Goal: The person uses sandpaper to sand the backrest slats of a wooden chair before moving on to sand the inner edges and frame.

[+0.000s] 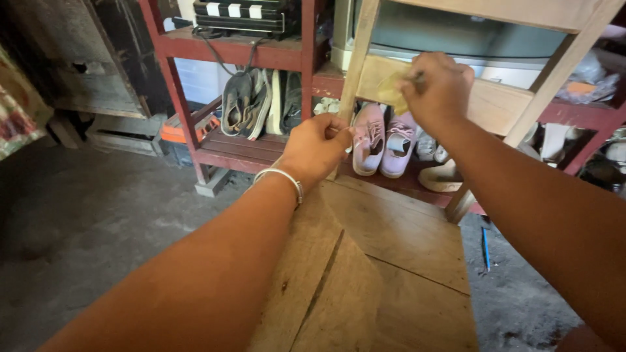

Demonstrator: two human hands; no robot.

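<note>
Wooden chair [391, 261] seat closest. Left hand [317, 146] clenched around chair's left back post. Right hand [442, 88] pinched on yellowish cloth [393, 90], pressed against chair's back rail. Lilac sneakers [383, 138] behind chair.

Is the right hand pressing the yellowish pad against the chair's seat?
No, the right hand presses the yellowish pad against the chair's back rail, well above the seat.
</note>
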